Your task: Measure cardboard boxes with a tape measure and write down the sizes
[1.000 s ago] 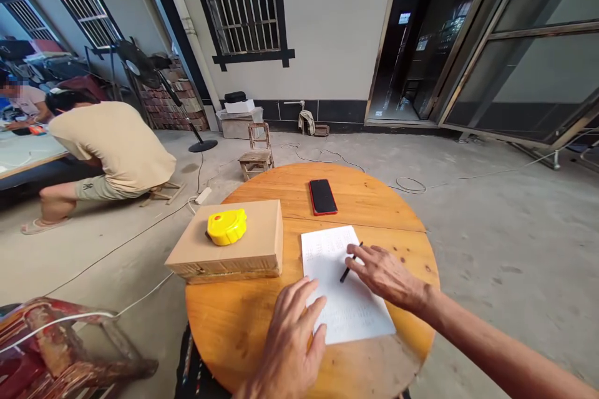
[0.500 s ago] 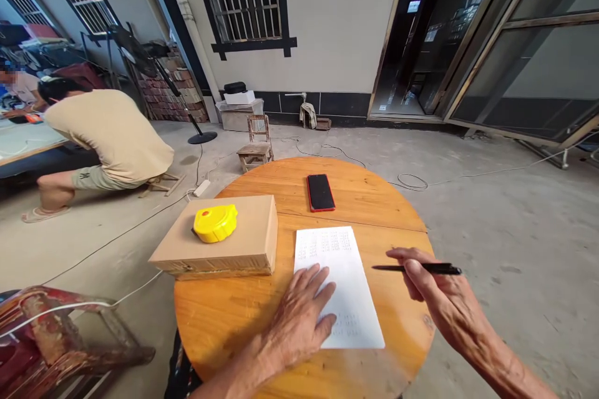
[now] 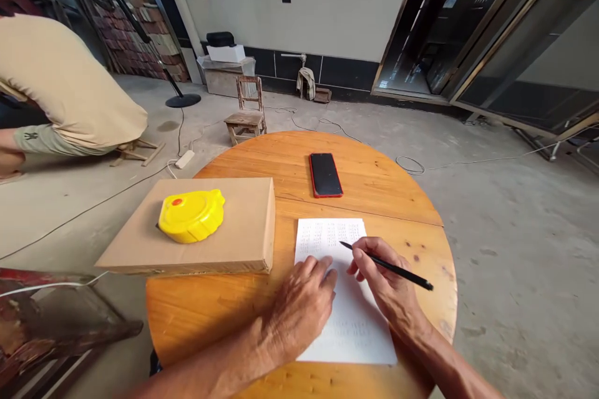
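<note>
A white sheet of paper [image 3: 346, 330] lies on the round wooden table, with rows of small writing near its top and fainter rows near its bottom. Resting on its left side is my left hand [image 3: 306, 302], fingers slightly bent, with nothing held. My right hand [image 3: 386, 277] is closed around a black pen [image 3: 402, 272], over the right part of the sheet. The pen's tip points left, at the upper rows of writing; whether it touches the paper I cannot tell.
On the round table [image 3: 374, 181] lie a red-edged phone [image 3: 326, 174] and a cardboard box [image 3: 234, 243] bearing a yellow tape measure [image 3: 191, 216]. A small wooden chair [image 3: 246, 113] stands beyond. At left sits a person in a beige shirt [image 3: 70, 81]; cables cross the floor.
My right hand has moved left with the pen, from beside the sheet to over it. My left hand's fingers have drawn closer together and bent. The view has tilted down.
</note>
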`<action>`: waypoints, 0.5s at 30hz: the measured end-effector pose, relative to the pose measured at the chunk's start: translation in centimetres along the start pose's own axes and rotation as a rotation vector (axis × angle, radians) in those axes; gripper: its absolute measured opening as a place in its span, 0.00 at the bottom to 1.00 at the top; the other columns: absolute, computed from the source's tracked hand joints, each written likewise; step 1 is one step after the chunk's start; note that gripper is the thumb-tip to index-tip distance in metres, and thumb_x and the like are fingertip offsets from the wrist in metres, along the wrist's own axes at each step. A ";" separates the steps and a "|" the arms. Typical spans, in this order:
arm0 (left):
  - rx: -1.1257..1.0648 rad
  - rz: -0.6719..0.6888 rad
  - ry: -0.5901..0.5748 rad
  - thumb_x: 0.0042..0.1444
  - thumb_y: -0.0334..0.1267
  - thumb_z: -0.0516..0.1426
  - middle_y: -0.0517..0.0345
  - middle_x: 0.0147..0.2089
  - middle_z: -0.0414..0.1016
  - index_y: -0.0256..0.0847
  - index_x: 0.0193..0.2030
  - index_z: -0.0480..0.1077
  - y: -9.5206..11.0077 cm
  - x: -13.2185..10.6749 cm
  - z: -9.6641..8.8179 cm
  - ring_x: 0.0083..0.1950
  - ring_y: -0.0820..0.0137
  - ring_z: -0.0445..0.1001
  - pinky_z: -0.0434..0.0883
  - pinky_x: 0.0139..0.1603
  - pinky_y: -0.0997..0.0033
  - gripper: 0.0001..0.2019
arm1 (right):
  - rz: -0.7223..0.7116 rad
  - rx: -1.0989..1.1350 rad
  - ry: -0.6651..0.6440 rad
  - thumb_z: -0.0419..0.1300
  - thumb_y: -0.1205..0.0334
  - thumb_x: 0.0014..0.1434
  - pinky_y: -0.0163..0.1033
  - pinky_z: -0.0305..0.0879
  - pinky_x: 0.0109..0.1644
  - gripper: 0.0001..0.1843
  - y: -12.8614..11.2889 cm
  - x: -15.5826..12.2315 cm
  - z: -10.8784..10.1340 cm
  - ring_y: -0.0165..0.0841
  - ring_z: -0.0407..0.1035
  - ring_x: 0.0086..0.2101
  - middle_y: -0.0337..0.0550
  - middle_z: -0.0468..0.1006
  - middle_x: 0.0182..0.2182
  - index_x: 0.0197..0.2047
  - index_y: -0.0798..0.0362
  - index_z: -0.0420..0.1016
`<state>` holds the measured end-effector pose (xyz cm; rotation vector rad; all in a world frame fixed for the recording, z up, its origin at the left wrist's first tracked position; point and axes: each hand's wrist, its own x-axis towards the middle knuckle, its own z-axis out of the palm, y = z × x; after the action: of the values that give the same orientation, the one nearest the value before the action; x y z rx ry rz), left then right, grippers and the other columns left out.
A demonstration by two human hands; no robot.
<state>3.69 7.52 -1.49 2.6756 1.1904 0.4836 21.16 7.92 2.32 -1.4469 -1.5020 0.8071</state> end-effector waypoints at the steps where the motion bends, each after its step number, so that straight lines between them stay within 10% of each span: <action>1: 0.001 0.001 -0.003 0.60 0.26 0.52 0.50 0.55 0.72 0.37 0.50 0.69 0.0 0.0 0.1 0.48 0.60 0.70 0.72 0.51 0.57 0.12 | 0.006 -0.009 0.000 0.56 0.51 0.65 0.36 0.66 0.30 0.14 0.3 0.3 0.3 0.31 0.70 0.24 0.36 0.74 0.22 0.33 0.50 0.73; 15: -0.004 -0.051 0.114 0.60 0.28 0.53 0.50 0.60 0.72 0.35 0.57 0.68 0.2 0.1 1.3 0.48 0.59 0.70 0.72 0.47 0.57 0.18 | -0.111 -0.183 -0.028 0.55 0.58 0.65 0.36 0.67 0.32 0.12 3.4 1.6 2.5 0.32 0.71 0.26 0.40 0.79 0.26 0.34 0.52 0.76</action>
<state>4.35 7.38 -2.59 2.6390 1.2826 0.6364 20.44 10.17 -1.54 -1.4738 -1.6977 0.6384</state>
